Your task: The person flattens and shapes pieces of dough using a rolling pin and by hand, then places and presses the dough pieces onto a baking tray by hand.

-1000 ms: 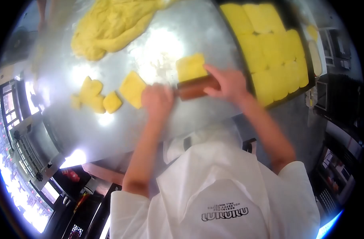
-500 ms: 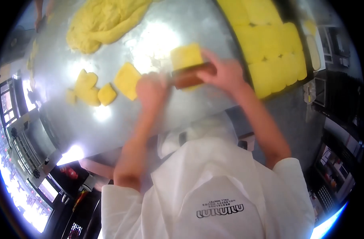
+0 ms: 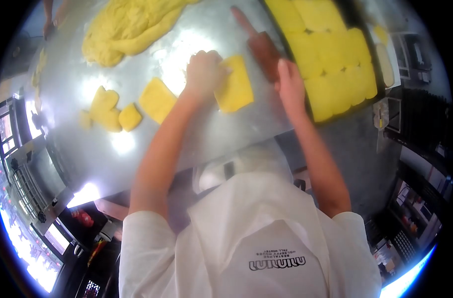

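Rolling pin (image 3: 264, 55) is swinging off the dough sheet (image 3: 238, 92), right hand (image 3: 291, 89) gripping its end—left hand (image 3: 202, 74) is pinching the sheet's edge, uneven pulling risking a tear.

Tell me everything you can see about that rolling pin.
The rolling pin is reddish brown and looks wooden, with a thick barrel and a slimmer handle at its far end. It slants over the metal table, between a yellow dough square and the dark tray. The right hand is at its near end, hiding any handle there; blur leaves the exact grip unclear.
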`<state>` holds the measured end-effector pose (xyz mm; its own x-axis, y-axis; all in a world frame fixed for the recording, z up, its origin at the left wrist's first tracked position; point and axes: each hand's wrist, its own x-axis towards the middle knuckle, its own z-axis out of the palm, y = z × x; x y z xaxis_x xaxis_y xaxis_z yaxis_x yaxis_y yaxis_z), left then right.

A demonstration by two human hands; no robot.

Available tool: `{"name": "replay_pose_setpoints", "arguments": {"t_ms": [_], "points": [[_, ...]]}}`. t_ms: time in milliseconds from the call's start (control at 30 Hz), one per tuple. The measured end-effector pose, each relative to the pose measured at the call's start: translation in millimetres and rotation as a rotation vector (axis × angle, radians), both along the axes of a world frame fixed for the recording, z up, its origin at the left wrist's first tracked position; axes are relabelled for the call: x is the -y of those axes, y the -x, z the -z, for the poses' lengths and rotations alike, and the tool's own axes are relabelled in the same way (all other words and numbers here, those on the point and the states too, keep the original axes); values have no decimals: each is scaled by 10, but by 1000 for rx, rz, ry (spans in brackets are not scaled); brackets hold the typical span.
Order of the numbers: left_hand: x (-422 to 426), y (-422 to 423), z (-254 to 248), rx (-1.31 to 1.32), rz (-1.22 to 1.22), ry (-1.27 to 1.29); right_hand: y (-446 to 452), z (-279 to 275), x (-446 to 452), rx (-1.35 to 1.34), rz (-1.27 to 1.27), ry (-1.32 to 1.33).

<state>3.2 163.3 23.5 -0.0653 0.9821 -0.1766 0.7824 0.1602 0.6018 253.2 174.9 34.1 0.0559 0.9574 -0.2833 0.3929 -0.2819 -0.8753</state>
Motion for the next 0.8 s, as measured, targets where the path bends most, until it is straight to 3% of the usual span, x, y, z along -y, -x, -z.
{"name": "replay_pose_setpoints", "arguments": {"t_ms": [33, 133, 233, 333, 433, 467, 533, 667, 800], "points": [[-9, 7, -9, -24, 37, 39, -9, 19, -10, -19, 13, 13], [74, -71, -74, 268, -26, -50, -20, 51, -13, -54, 31, 32], [233, -198, -396, 278, -136, 94, -6, 48, -20, -63, 50, 9], [394, -246, -807, 218, -24, -139, -29, 59, -7, -61, 37, 13], [601, -301, -1267, 287, 49, -195, -29, 102, -54, -78, 22, -1], [696, -331, -1279, 202, 109, -263, -34, 122, -73, -89, 20, -6], [917, -398, -1064, 21, 242, -380, -41, 100, -111, -114, -21, -5], [1352, -507, -480, 108, 154, -260, -49, 62, -78, -159, -42, 47], [1125, -304, -193, 55, -118, -416, -52, -3, -62, -142, -89, 71]]}}
